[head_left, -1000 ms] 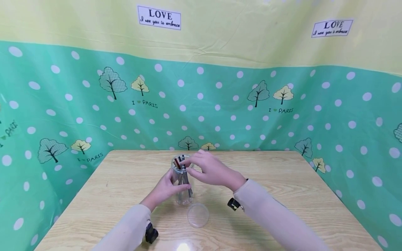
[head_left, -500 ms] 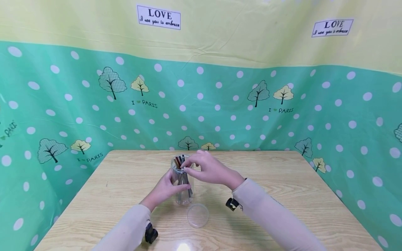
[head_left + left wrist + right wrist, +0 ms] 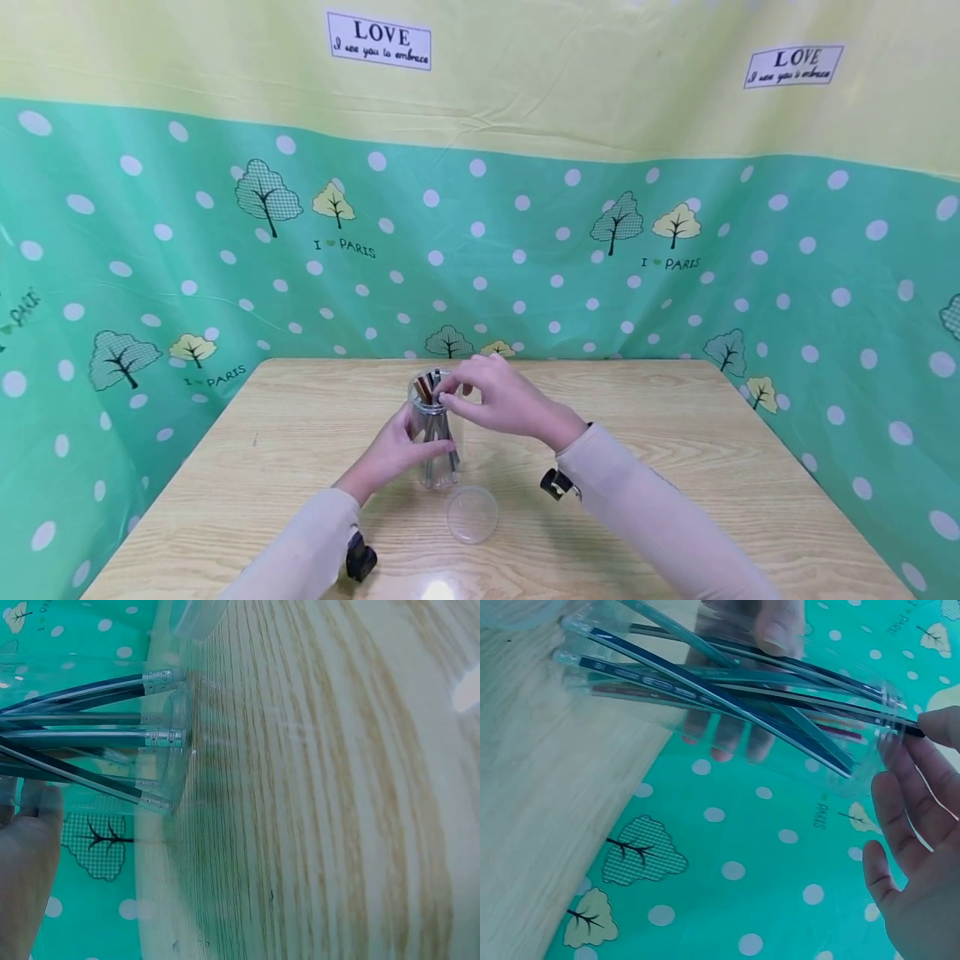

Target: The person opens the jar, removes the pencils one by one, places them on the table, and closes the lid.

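A clear plastic jar (image 3: 421, 477) stands upright on the wooden table, with several dark pencils (image 3: 82, 739) inside. Metal ferrules at the pencils' lower ends show in the left wrist view. My left hand (image 3: 390, 454) grips the jar around its side, the thumb across the front. Over the open mouth, my right hand (image 3: 504, 402) has its thumb and forefinger on the top of one black pencil (image 3: 885, 720). In the right wrist view they pinch this end while the other fingers (image 3: 896, 825) spread loosely beside the rim.
A round clear lid (image 3: 472, 515) lies flat on the table (image 3: 645, 517) just in front of the jar. Behind the table hangs a green and yellow cloth (image 3: 480, 250) with dots and trees. Black wrist mounts (image 3: 361, 558) sit on both sleeves.
My right thumb and forefinger have closed from a wider spread onto a pencil's top at the jar's mouth. The left hand, jar and lid have stayed in place.
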Motion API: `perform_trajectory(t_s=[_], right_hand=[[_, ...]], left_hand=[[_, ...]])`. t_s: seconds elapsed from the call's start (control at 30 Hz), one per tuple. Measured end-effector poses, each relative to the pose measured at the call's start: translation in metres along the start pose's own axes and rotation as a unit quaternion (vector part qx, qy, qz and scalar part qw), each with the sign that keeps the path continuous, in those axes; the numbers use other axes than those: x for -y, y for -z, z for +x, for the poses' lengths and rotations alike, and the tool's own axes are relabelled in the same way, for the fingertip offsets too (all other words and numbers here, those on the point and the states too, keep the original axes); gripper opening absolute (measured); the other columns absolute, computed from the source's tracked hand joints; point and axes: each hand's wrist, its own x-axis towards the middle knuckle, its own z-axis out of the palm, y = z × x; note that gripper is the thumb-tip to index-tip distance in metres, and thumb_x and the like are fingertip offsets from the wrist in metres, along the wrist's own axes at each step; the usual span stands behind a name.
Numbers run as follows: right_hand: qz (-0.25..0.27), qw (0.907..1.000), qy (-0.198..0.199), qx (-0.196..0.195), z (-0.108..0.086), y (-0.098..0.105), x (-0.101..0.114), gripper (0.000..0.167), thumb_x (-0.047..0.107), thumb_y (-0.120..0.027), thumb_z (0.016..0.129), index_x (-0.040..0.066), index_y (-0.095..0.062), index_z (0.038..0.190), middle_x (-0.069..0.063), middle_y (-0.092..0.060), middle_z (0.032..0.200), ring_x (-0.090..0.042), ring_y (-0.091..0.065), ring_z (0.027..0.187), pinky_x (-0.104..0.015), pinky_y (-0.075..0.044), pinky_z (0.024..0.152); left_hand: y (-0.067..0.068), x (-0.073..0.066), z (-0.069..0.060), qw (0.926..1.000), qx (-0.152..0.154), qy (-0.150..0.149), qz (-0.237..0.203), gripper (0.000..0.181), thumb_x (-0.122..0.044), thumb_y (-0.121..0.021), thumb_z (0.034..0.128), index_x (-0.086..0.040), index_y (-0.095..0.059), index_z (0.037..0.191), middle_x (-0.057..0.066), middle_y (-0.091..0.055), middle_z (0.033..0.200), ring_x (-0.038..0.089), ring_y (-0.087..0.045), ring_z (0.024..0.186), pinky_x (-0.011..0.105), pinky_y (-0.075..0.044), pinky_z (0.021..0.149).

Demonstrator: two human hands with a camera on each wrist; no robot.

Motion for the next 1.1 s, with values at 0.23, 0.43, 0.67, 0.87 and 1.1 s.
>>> perform_trajectory(t_s=[0.23, 0.43, 0.67, 0.87, 1.1], right_hand=[[0.008, 0.9987, 0.011, -0.049, 0.003, 0.014, 0.003, 0.012, 0.019, -0.067, 0.098, 0.012, -0.073, 0.106, 0.009, -0.071, 0.094, -0.005, -0.063, 0.089, -0.031, -0.045, 0.083], [0.026, 0.9958, 0.031, -0.081, 0.006, 0.024, 0.003, 0.012, 0.016, -0.069, 0.097, 0.010, -0.073, 0.106, 0.008, -0.072, 0.089, -0.001, -0.064, 0.084, -0.029, -0.048, 0.077], [0.041, 0.9912, 0.040, -0.120, 0.008, 0.037, 0.004, 0.012, 0.013, -0.069, 0.096, 0.008, -0.073, 0.106, 0.004, -0.073, 0.090, -0.002, -0.064, 0.083, -0.024, -0.052, 0.072], [0.049, 0.9835, 0.058, -0.164, 0.011, 0.050, 0.005, 0.013, 0.010, -0.070, 0.095, 0.005, -0.072, 0.106, 0.002, -0.073, 0.094, -0.005, -0.067, 0.085, -0.023, -0.054, 0.069], [0.044, 0.9748, 0.074, -0.206, 0.012, 0.062, 0.007, 0.013, 0.006, -0.070, 0.094, 0.004, -0.072, 0.106, 0.000, -0.074, 0.095, -0.009, -0.068, 0.085, -0.028, -0.055, 0.076]], left_hand=[[0.000, -0.002, 0.000, 1.0000, 0.000, 0.004, 0.003, 0.089, -0.030, -0.087, 0.0795, -0.032, -0.036, 0.153, -0.002, -0.049, 0.150, 0.024, -0.034, 0.144, 0.055, -0.023, 0.118], [-0.001, -0.002, 0.000, 0.9997, -0.008, 0.015, 0.016, 0.089, -0.030, -0.087, 0.0796, -0.026, -0.036, 0.153, 0.004, -0.048, 0.151, 0.029, -0.032, 0.145, 0.055, -0.022, 0.119], [-0.002, -0.002, 0.001, 0.9996, -0.014, 0.019, 0.016, 0.086, -0.029, -0.088, 0.0789, -0.021, -0.040, 0.150, 0.007, -0.054, 0.146, 0.030, -0.036, 0.143, 0.054, -0.024, 0.118], [-0.002, -0.002, 0.001, 0.9995, -0.017, 0.021, 0.019, 0.087, -0.030, -0.088, 0.0778, -0.021, -0.041, 0.150, 0.008, -0.054, 0.145, 0.031, -0.037, 0.142, 0.054, -0.024, 0.118], [-0.002, -0.001, 0.001, 0.9990, -0.021, 0.029, 0.027, 0.085, -0.030, -0.089, 0.0774, -0.022, -0.043, 0.149, 0.008, -0.054, 0.146, 0.032, -0.036, 0.143, 0.055, -0.024, 0.118]])
